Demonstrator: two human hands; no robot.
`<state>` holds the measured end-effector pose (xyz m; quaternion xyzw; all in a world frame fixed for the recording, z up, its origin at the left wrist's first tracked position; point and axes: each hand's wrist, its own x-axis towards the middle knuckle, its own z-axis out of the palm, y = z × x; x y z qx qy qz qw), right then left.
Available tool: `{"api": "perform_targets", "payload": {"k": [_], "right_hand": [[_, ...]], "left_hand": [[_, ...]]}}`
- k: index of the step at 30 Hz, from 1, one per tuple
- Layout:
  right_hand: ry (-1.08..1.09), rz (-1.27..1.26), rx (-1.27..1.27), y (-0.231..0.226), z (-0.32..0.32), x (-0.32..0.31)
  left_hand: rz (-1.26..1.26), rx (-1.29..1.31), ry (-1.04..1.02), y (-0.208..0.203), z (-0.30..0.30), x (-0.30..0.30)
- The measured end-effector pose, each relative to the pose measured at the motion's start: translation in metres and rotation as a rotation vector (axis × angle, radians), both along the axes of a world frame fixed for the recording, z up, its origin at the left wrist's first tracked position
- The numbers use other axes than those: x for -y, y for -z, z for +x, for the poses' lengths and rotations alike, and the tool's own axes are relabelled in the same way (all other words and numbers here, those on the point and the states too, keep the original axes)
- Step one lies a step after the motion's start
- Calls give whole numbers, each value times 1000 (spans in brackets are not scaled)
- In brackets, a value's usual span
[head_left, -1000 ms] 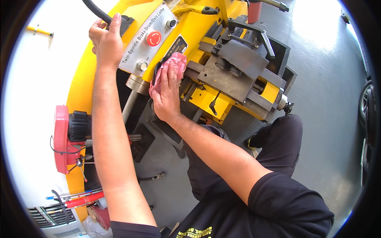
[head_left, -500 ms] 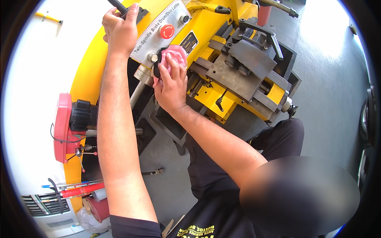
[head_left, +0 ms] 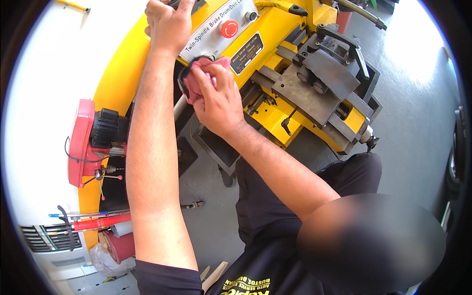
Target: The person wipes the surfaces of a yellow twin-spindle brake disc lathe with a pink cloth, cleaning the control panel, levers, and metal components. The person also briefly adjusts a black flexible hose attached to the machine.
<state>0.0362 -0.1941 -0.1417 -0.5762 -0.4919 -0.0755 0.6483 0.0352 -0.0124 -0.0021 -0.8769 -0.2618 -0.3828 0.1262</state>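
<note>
At the top edge, my left hand [head_left: 168,24] is closed around a black machine part [head_left: 197,5] on top of a yellow brake lathe [head_left: 115,83]; its grip is partly cut off by the frame. My right hand [head_left: 220,101] pinches a bunched pink cloth [head_left: 192,87] with a black edge. It presses the cloth near the lower corner of the silver control panel [head_left: 206,42], over a round button there that is mostly hidden. Above the cloth are a red stop button [head_left: 229,29] and a small black knob [head_left: 251,16].
Right of the hands stands the lathe's metal carriage [head_left: 307,91] with a black lever handle [head_left: 359,61]. A red drill press [head_left: 81,142] is left of my left forearm. My bent knee [head_left: 361,169] sits below the carriage on the grey floor [head_left: 408,128]. A red spool [head_left: 119,246] lies lower left.
The view has shifted, so the machine appears farther right and higher. My right hand has drawn the cloth down the panel, away from the red button. My left hand keeps its hold.
</note>
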Motion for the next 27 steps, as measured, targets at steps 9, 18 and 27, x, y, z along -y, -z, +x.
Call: {"api": "perform_targets", "payload": {"k": [9, 18, 27], "right_hand": [[14, -174, -29, 15, -10, 5], [-40, -83, -16, 6, -19, 2], [-43, 120, 17, -16, -4, -5]], "left_hand": [[-305, 215, -19, -5, 10, 21], [-176, 208, -3, -1, 7, 12], [-433, 320, -19, -11, 13, 34]]}}
